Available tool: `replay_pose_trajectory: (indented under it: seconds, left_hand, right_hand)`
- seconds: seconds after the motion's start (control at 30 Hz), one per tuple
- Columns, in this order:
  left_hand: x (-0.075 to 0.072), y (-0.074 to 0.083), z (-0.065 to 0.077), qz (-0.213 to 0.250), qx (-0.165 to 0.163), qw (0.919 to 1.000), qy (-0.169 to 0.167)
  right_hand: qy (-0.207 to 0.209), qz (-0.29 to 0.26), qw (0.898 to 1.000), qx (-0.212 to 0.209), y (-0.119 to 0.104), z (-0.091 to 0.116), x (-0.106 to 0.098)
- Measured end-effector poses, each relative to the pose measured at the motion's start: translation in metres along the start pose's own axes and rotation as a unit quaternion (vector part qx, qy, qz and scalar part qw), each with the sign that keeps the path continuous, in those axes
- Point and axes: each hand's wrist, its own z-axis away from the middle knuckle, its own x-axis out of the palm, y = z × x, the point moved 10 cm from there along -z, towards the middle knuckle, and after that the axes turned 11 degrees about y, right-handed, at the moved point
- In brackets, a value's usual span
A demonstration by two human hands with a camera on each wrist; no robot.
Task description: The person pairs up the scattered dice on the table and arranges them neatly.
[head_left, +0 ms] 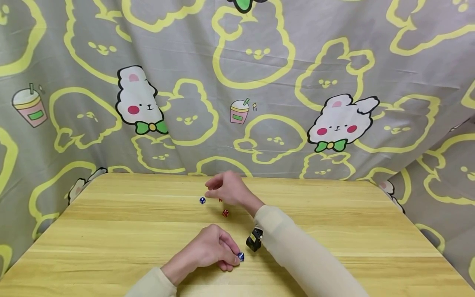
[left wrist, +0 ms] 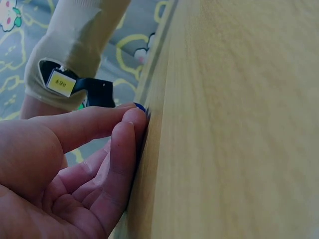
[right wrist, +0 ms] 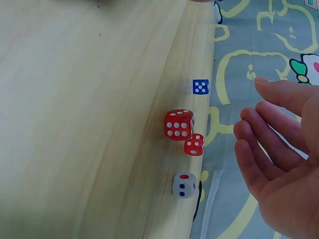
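Observation:
My left hand [head_left: 213, 247] pinches a blue die [head_left: 241, 256] with white dots between thumb and fingers, low over the near part of the wooden table. In the left wrist view only a sliver of that blue die [left wrist: 140, 106] shows past the fingertips. Farther back, my right hand [head_left: 231, 189] hovers above a group of dice, its fingers loosely bent around nothing. Around it lie another blue die [head_left: 202, 200], a red die [head_left: 225, 213] and a second red die [head_left: 220, 200], partly covered by the hand. A white die [right wrist: 184, 185] appears only in the right wrist view.
The wooden table [head_left: 130, 231] ends at a grey curtain [head_left: 193, 53] with cartoon animals, which hangs behind it and along its sides. A black wrist camera [head_left: 254, 240] sticks out below the right sleeve, close to the left hand.

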Motion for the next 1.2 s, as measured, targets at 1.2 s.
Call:
replay_pose_trajectory:
  seconds: [1.2]
  left_hand:
    - [0.0,-0.001,-0.002,0.008,0.0,0.9999,-0.008]
  right_hand:
    - [-0.047,0.069,0.996,0.004,0.013,-0.015,0.035]
